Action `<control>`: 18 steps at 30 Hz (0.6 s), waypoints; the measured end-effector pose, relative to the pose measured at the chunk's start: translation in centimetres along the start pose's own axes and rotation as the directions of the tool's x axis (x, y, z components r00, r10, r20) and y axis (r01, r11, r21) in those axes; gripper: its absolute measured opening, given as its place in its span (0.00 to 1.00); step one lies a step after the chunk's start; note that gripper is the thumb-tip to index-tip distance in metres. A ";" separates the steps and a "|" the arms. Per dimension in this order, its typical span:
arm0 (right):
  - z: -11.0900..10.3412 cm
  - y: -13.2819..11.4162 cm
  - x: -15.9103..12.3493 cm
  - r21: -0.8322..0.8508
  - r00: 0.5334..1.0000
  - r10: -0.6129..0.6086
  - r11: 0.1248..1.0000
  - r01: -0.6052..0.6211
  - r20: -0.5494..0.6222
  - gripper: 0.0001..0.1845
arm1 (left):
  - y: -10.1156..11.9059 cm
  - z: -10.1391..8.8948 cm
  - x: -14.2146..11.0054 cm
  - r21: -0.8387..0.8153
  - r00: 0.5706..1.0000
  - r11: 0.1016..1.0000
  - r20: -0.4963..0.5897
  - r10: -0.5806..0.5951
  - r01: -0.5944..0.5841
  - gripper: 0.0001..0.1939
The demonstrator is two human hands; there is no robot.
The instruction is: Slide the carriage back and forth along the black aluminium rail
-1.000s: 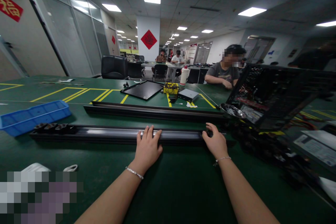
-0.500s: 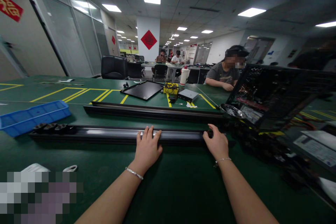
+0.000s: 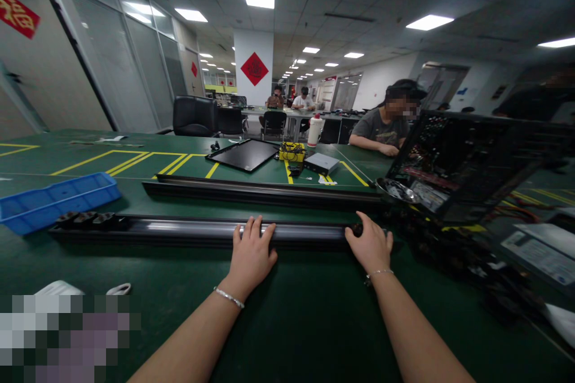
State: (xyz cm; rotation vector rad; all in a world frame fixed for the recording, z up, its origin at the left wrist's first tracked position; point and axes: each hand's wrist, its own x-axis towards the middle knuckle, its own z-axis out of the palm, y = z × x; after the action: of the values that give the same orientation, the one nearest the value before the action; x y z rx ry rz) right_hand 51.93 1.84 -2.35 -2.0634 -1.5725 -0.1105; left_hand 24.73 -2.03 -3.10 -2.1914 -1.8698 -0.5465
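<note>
A long black channel-shaped rail [image 3: 179, 228] with a shiny inner face lies across the table in front of me. My left hand [image 3: 253, 251] rests on its middle with fingers spread, holding nothing. At the rail's right end my right hand [image 3: 371, 244] is curled round a small black part [image 3: 357, 229], mostly hidden by my thumb and fingers. Several small dark blocks [image 3: 87, 219] sit in a row at the rail's left end. Behind it lies a second long black rail [image 3: 260, 191], parallel and apart.
A blue plastic tray [image 3: 58, 196] stands at the left. At the right are an open computer case [image 3: 476, 161], a metal bowl [image 3: 398, 189] and dark clustered parts [image 3: 476, 269]. Farther back lie a black panel [image 3: 245, 154], a grey drive [image 3: 321, 163] and a bottle [image 3: 315, 130]; a person sits beyond.
The fingers of my right hand have shifted slightly at the rail's right end. My left hand and both rails have stayed nearly where they were.
</note>
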 end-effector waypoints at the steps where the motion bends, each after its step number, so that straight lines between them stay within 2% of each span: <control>1: 0.1 0.0 0.0 -0.005 1.000 0.007 1.000 -0.007 -0.004 0.28 | 0.0 0.0 0.0 -0.001 1.000 1.000 0.002 -0.001 0.001 0.26; 18: -0.4 0.2 0.4 0.000 0.992 0.125 0.992 -0.125 0.026 0.28 | -0.2 0.1 0.0 0.006 1.000 1.000 -0.007 0.009 -0.009 0.26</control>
State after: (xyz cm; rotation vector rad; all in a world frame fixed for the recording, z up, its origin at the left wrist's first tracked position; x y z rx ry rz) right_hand 52.29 1.97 -1.97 -2.1635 -1.4531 -0.0368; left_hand 24.57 -1.96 -3.19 -2.1901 -1.8554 -0.5458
